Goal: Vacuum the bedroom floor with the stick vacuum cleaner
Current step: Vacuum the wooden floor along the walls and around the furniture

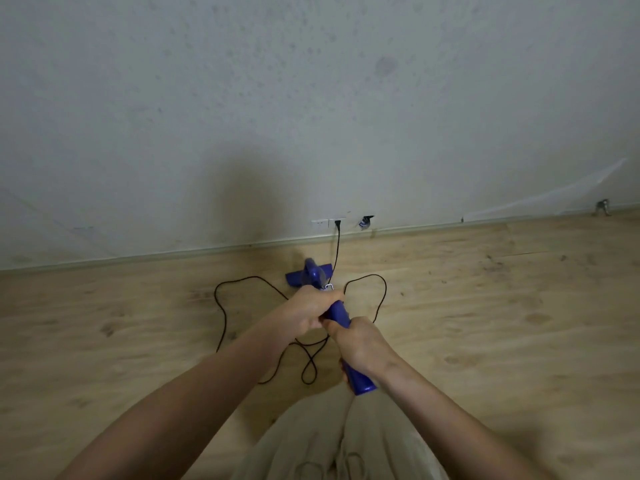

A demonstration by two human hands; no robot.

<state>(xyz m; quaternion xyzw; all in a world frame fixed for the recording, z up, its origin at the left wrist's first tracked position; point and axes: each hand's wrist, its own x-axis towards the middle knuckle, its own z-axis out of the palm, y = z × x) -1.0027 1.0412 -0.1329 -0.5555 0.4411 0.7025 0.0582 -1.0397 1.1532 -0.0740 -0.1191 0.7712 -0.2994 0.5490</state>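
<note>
Blue stick vacuum (337,315), one; left hand (308,311), right hand (362,344) both grip handle; one black cord (221,306).

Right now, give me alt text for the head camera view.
Both hands, left hand ahead of right hand, grip a blue stick vacuum whose floor head sits near the wall. Its black cord loops over the wooden floor to a wall socket.

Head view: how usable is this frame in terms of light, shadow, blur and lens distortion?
Head view: dim, flat light; a soft dark shadow falls on the wall above the vacuum. Wide-angle distortion bows the baseboard. The forearms and trousers near the bottom edge are soft, while both hands, left and right, and the cord read clearly enough.
</note>
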